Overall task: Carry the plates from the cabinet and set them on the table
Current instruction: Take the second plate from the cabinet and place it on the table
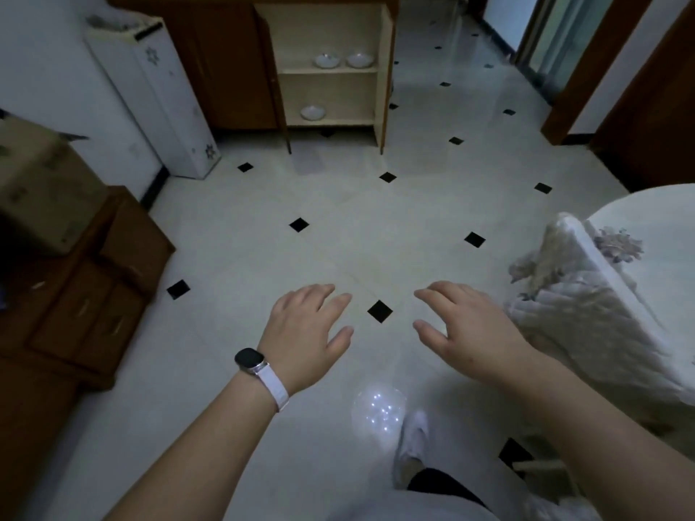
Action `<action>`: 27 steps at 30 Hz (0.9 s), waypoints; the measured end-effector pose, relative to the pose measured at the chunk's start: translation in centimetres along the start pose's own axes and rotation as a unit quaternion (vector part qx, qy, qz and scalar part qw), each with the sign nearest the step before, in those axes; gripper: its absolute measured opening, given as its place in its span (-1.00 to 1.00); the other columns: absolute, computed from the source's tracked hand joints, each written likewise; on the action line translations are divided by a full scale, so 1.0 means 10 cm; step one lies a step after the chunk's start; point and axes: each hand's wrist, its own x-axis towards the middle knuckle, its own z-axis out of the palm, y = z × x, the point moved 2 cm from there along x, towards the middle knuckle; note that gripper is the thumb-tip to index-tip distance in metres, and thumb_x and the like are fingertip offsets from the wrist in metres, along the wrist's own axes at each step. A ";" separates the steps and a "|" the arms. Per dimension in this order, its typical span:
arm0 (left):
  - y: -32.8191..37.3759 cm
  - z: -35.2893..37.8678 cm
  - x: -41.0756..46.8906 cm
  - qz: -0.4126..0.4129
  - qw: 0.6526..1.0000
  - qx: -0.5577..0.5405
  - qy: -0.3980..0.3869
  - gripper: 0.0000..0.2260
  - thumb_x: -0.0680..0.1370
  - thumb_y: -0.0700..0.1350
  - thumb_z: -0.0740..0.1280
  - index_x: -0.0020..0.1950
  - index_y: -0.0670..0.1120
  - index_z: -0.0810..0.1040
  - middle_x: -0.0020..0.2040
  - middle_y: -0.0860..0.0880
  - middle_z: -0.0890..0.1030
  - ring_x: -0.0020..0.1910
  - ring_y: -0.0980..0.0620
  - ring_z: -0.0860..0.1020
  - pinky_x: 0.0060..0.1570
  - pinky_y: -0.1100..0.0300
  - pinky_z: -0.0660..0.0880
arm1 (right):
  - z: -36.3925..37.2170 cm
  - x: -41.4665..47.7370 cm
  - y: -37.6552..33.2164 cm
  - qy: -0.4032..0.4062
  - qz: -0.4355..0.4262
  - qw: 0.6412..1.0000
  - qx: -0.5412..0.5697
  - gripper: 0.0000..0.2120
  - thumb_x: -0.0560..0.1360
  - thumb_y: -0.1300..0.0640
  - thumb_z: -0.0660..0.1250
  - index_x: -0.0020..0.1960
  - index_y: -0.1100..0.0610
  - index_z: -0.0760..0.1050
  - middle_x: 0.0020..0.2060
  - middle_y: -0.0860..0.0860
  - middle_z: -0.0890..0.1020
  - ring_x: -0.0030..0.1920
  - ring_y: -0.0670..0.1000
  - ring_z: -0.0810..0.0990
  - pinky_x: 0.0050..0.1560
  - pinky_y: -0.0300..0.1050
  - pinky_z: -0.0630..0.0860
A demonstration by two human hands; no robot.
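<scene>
Both hands, left (306, 334) and right (470, 329), hover with loose fingers, holding nothing.

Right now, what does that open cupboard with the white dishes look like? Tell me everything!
The cabinet is dark brown wood outside and pale cream inside, standing on the tiled floor across the room. Both doors hang open. One middle shelf holds two white dishes side by side; a third dish sits on the bottom board.

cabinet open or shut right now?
Open. The cabinet has both doors swung out, baring two plates on the upper shelf and one on the lower shelf.
</scene>
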 end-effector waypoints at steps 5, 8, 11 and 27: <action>-0.22 0.04 0.47 -0.035 0.999 0.042 -0.004 -0.59 0.49 0.09 0.27 0.28 -0.05 0.56 0.25 -0.12 0.58 0.23 -0.16 0.51 0.24 -0.14 0.40 | 0.12 0.70 0.21 -0.013 -0.038 0.999 0.015 -0.53 0.56 -0.17 0.19 0.39 0.02 0.41 0.31 -0.02 0.49 0.32 0.06 0.42 0.32 -0.02 0.30; -0.19 0.09 0.97 -0.043 0.997 0.059 -0.007 -0.60 0.50 0.06 0.33 0.31 -0.05 0.55 0.27 -0.12 0.56 0.26 -0.16 0.50 0.27 -0.17 0.37 | 0.08 1.13 0.49 -0.004 -0.051 0.999 0.015 -0.55 0.56 -0.14 0.24 0.36 0.05 0.45 0.29 0.03 0.52 0.31 0.10 0.44 0.30 0.01 0.31; -0.06 0.10 1.52 -0.037 0.997 0.062 -0.014 -0.58 0.51 0.04 0.37 0.34 -0.04 0.52 0.32 -0.12 0.53 0.32 -0.17 0.45 0.32 -0.20 0.31 | -0.08 1.49 0.83 0.005 -0.064 0.998 0.011 -0.57 0.55 -0.13 0.26 0.30 0.11 0.50 0.24 0.11 0.56 0.26 0.18 0.50 0.23 0.06 0.39; -0.26 0.12 3.38 -0.017 0.996 0.085 0.004 -0.59 0.52 0.06 0.32 0.33 -0.05 0.54 0.31 -0.12 0.55 0.32 -0.17 0.46 0.33 -0.19 0.31 | -0.52 3.16 1.66 0.033 -0.088 0.996 -0.009 -0.47 0.52 -0.19 0.10 0.27 0.13 0.53 0.22 0.14 0.58 0.24 0.19 0.52 0.22 0.07 0.42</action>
